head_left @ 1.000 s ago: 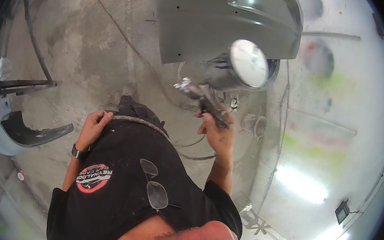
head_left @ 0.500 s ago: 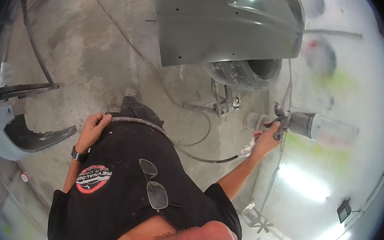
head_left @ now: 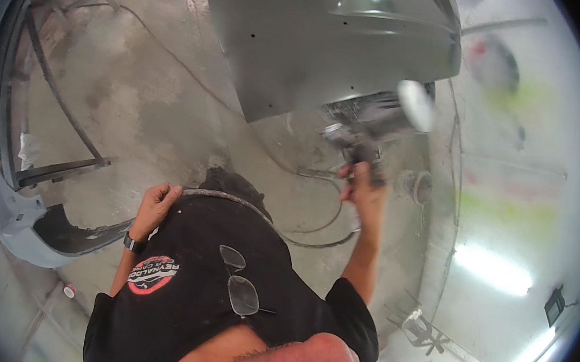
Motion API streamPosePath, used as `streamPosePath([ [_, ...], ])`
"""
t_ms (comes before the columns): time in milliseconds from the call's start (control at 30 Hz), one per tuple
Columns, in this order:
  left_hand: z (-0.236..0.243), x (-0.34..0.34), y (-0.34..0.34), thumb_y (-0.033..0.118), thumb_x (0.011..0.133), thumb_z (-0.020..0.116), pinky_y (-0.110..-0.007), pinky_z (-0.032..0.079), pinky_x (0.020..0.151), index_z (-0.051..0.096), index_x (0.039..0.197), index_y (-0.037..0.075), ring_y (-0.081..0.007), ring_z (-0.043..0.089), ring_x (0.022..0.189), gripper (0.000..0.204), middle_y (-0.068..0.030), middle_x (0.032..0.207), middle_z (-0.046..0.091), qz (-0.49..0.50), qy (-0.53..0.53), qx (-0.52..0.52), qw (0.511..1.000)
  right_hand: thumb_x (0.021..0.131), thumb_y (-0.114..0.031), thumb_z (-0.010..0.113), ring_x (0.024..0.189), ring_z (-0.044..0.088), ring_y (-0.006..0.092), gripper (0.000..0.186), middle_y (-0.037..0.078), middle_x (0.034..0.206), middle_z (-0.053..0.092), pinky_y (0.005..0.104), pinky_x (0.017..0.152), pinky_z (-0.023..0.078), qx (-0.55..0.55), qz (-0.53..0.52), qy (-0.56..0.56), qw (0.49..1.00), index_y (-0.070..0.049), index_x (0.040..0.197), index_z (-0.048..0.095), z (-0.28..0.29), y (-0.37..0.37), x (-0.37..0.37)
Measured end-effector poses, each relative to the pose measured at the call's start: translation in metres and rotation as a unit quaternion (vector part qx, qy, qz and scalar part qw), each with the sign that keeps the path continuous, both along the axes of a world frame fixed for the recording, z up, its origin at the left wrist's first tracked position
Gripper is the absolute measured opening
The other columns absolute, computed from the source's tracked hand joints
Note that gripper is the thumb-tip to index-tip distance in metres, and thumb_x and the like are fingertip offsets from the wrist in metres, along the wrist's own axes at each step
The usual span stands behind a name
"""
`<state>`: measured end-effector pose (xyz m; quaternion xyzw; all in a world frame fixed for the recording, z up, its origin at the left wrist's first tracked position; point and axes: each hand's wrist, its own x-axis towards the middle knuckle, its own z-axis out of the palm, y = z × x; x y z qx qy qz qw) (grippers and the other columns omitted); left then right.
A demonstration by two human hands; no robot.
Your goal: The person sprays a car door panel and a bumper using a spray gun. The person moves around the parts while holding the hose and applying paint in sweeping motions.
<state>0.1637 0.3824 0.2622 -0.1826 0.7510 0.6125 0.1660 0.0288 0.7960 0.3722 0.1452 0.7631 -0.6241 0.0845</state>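
My right hand (head_left: 364, 185) is closed round the grip of a paint spray gun (head_left: 360, 147). The gun is blurred, and its cylindrical cup (head_left: 385, 117) with a pale end shows in front of the near edge of a grey-green car body panel (head_left: 283, 46). Whether spray is leaving the nozzle, I cannot tell. My left hand (head_left: 157, 202), at the left side of my waist, pinches a dirty air hose (head_left: 231, 198). From there the hose crosses my front and curves up towards my right forearm.
A tyre under the panel is mostly hidden by the gun. At left stand a dark metal frame (head_left: 65, 104) and a light grey bumper (head_left: 27, 231). More hose (head_left: 176, 56) trails over the concrete floor. A paint-marked white wall (head_left: 517, 169) and a round can (head_left: 418, 187) are at right.
My right hand has swung the spray gun left and forward, from beside the wall to the panel's near edge. My left hand keeps its hold on the hose. The whole view has shifted slightly.
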Motion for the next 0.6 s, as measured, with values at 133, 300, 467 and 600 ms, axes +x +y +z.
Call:
streamPosePath([
  [133,0.009,-0.013,-0.008,0.031,0.099,0.063,-0.025,0.034,0.057,0.055,0.074,0.003,-0.0042,0.038,0.067,0.039,0.0064,0.069,0.046,0.006,-0.021,-0.026,0.999,0.102,-0.039,0.055,0.042,0.052,0.0112,0.034,0.004,0.08,0.066,0.0239,0.039,0.038,0.113,-0.183,0.1,0.972,-0.005,0.1,0.063,0.056,0.013,-0.057],
  [300,0.023,-0.03,-0.005,0.032,0.099,0.062,-0.024,0.034,0.057,0.059,0.076,0.003,-0.0043,0.041,0.067,0.037,0.0058,0.069,0.051,0.041,0.022,-0.043,0.998,0.101,-0.045,0.054,0.045,0.054,0.0104,0.041,0.004,0.082,0.067,0.024,0.04,0.037,0.094,-0.166,0.134,0.973,-0.005,0.102,0.064,0.075,0.017,-0.09],
  [467,0.033,-0.067,0.002,0.032,0.099,0.061,-0.024,0.035,0.059,0.06,0.077,0.004,-0.0047,0.043,0.068,0.036,0.0054,0.07,0.052,0.022,0.007,-0.05,0.999,0.101,-0.038,0.056,0.048,0.054,0.0075,0.036,0.003,0.083,0.067,0.022,0.042,0.04,0.033,0.009,0.086,0.996,-0.004,0.107,0.065,0.08,-0.037,-0.095],
  [600,0.025,-0.1,-0.014,0.032,0.1,0.061,-0.023,0.036,0.062,0.06,0.077,0.005,-0.0045,0.045,0.069,0.035,0.0054,0.071,0.054,-0.05,0.0,-0.073,0.996,0.101,-0.03,0.058,0.049,0.054,0.007,0.03,0.004,0.084,0.067,0.0212,0.044,0.042,-0.077,0.122,0.05,0.988,-0.003,0.113,0.064,0.078,-0.081,-0.099],
])
